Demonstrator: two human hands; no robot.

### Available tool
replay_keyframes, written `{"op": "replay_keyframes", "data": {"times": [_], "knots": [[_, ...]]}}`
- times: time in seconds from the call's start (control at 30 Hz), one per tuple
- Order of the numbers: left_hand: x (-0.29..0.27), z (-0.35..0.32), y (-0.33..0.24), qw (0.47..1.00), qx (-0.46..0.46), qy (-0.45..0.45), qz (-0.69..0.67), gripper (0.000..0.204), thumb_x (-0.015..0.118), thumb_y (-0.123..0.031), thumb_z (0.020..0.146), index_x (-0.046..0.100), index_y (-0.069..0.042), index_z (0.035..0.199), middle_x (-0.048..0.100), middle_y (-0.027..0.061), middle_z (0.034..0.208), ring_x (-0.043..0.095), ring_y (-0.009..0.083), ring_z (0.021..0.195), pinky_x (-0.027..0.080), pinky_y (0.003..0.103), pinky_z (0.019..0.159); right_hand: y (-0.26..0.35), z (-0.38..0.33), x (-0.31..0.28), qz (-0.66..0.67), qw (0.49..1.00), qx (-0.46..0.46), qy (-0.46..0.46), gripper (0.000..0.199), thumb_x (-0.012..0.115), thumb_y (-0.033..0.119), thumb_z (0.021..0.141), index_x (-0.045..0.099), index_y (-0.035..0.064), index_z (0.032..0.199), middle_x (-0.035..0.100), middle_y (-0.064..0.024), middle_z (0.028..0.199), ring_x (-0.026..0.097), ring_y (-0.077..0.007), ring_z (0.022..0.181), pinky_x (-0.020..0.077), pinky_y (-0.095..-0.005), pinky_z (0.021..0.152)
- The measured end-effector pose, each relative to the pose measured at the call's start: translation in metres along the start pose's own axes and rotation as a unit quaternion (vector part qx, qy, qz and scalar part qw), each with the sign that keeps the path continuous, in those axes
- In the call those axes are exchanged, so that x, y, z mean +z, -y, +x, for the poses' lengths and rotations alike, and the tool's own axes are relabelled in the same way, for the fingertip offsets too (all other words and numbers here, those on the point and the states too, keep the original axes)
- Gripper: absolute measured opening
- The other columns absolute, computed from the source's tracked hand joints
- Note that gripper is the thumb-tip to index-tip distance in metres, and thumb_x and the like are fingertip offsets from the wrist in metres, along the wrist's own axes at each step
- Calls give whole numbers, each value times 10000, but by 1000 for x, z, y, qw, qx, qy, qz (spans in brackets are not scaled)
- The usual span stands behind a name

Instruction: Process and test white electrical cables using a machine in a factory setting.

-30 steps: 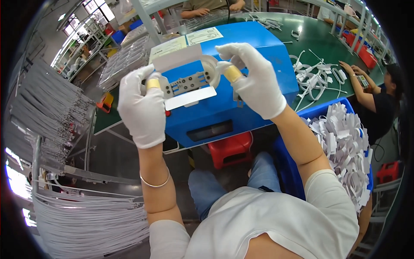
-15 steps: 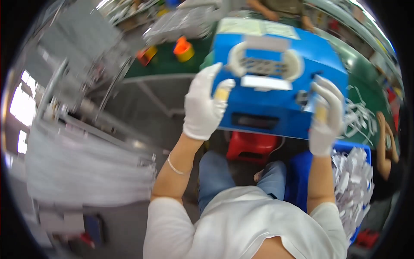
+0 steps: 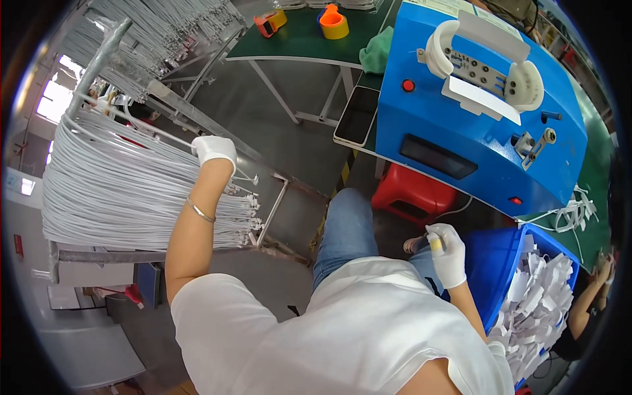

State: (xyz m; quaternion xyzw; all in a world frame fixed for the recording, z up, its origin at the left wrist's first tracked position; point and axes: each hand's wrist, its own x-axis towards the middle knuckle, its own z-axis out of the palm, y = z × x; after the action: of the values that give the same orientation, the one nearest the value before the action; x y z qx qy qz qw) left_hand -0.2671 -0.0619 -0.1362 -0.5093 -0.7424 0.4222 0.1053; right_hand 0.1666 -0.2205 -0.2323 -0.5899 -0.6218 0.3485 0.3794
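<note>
My left hand (image 3: 214, 151), in a white glove, reaches out over a rack loaded with white cables (image 3: 125, 191). Its fingers are closed around a white cable at the top of the bundle, and the fingertips are partly hidden. Plugs hang at the near ends of the cables. In front of my body, over my lap, my gloved right hand (image 3: 447, 255) is curled with thumb and fingers together; nothing shows in it. A yellow patch covers one of its fingers. The blue machine (image 3: 421, 125) stands ahead, with a white curved fixture (image 3: 484, 72) on top.
A blue bin (image 3: 513, 263) of white scraps (image 3: 533, 296) stands at my right. Under the green table (image 3: 296, 46) is a red stool (image 3: 411, 194). A phone (image 3: 357, 115), a green cloth (image 3: 377, 51) and tape rolls (image 3: 334, 23) lie left of the machine. Another person's arm (image 3: 589, 296) is at far right.
Both hands have left the machine. My left hand has swung left onto the cable rack; my right has dropped toward my lap. The view has turned left.
</note>
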Motion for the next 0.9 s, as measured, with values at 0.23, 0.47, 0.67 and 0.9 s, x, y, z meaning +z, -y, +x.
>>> {"op": "replay_keyframes", "data": {"times": [0.23,0.47,0.67,0.9], "knots": [[-39,-56,-29,833,362,-36,-416,227,622,-296,825,698,-103,919,664,151,867,633,326,816,498,400,748,-3,4,16,-3,998,-65,23,94,608,34,826,651,4,904,631,-165,898,634,-313,809,509,-337,714],[-46,-92,-73,576,462,248,-627,196,654,-152,855,701,-31,1001,676,29,868,530,63,707,449,210,630,-2,-5,19,10,995,-67,76,107,604,69,845,670,7,902,651,-154,913,641,-300,809,518,-343,711],[-53,-127,-168,462,608,284,-579,240,591,-231,901,695,-37,996,542,-10,670,455,52,575,369,202,529,29,17,8,26,973,-224,-39,269,604,131,865,631,-29,1079,653,-194,995,633,-336,866,507,-373,774],[-63,-136,-205,294,667,265,-631,268,609,-242,909,626,-46,1090,630,56,883,576,121,838,467,261,751,74,55,-12,-10,952,-303,-43,74,595,96,796,642,40,807,632,-114,791,620,-290,746,502,-356,660]]}}
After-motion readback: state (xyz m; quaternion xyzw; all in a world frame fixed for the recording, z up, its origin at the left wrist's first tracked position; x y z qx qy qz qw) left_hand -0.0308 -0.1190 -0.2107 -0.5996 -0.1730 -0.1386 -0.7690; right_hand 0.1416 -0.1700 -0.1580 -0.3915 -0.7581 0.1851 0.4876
